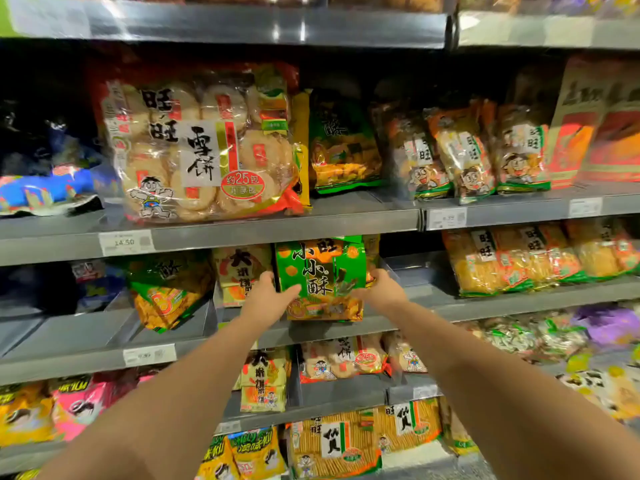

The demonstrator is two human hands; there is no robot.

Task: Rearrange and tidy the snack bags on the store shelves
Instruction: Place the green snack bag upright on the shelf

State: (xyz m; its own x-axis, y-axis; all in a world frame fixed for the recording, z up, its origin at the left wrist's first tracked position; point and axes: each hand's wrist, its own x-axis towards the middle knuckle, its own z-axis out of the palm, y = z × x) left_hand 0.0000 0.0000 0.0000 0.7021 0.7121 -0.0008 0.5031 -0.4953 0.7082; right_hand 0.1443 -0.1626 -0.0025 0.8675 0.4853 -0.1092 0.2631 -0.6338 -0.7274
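Note:
A green and orange snack bag (323,271) stands upright on the middle grey shelf (502,299), between both my hands. My left hand (266,299) grips its left edge, thumb across the front. My right hand (382,289) holds its right edge; those fingers are hidden behind the bag. A beige bag with a red circle (239,268) stands just left of it, and a tilted green bag (166,289) leans further left. On the shelf above stands a large clear bag of round rice crackers (197,150).
Metal dividers (211,306) split the middle shelf into bays. Yellow cracker bags (533,258) fill its right end, dark blue bags (45,161) lie at upper left. Lower shelves hold more snack bags (263,382). Price tags (126,242) line the shelf edges.

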